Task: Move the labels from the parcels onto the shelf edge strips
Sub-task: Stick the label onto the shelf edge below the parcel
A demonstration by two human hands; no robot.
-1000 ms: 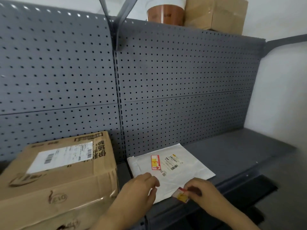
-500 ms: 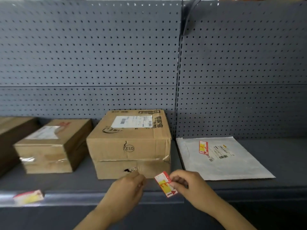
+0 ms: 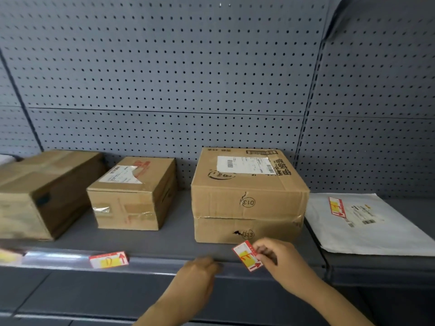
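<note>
My right hand [image 3: 281,264] pinches a red, white and yellow label [image 3: 247,255] just above the shelf edge strip [image 3: 160,264], in front of the large cardboard box [image 3: 247,196]. My left hand [image 3: 199,275] rests with fingertips on the strip, to the left of the held label; whether it grips anything is not visible. A second label [image 3: 108,259] sits in the strip further left, and a blurred one [image 3: 8,257] at the far left edge. A white mailer bag [image 3: 376,234] on the right carries another red and yellow label [image 3: 337,207].
Two more cardboard boxes stand on the shelf: a small one [image 3: 134,194] and a long one [image 3: 44,191] at the left. A grey pegboard wall [image 3: 188,78] backs the shelf. A vertical post [image 3: 308,114] divides the bays.
The view has swung left from the mailer bag to the boxes. My right hand carried the label along to the strip in front of the large box. My left hand dropped onto the strip.
</note>
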